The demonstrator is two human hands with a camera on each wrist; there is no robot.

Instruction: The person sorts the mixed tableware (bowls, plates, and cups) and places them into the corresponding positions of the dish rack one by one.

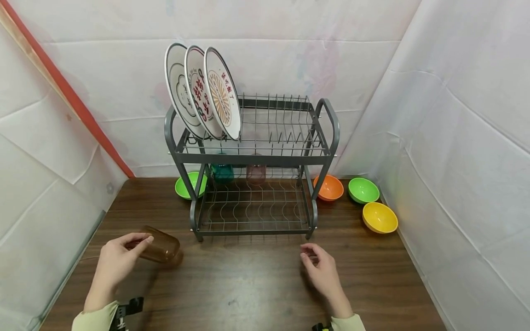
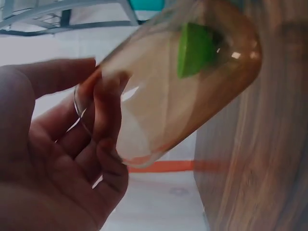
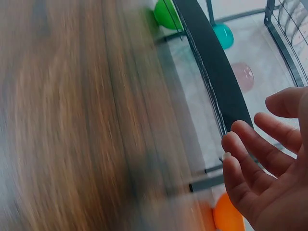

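Note:
My left hand [image 1: 117, 258] pinches a see-through amber drinking glass [image 1: 160, 247] at its rim, between thumb and fingers. The glass lies tilted on its side, its base pointing right; in the left wrist view its rounded base end [image 2: 240, 53] is near the tabletop, and whether it touches cannot be told. My right hand [image 1: 324, 272] holds nothing and hovers over the table, front right of a dark dish rack [image 1: 256, 160]. In the right wrist view its fingers [image 3: 250, 154] are loosely bent. Three patterned plates [image 1: 223, 94] stand on edge in the rack's upper tier, at the left.
A teal cup [image 1: 223, 172] and a pink cup [image 1: 256, 174] are at the back of the rack's lower level. A green bowl [image 1: 191, 185] sits left of the rack. Right of it are orange [image 1: 330, 188], green [image 1: 363, 190] and yellow [image 1: 379, 218] bowls. White cloth walls enclose the table.

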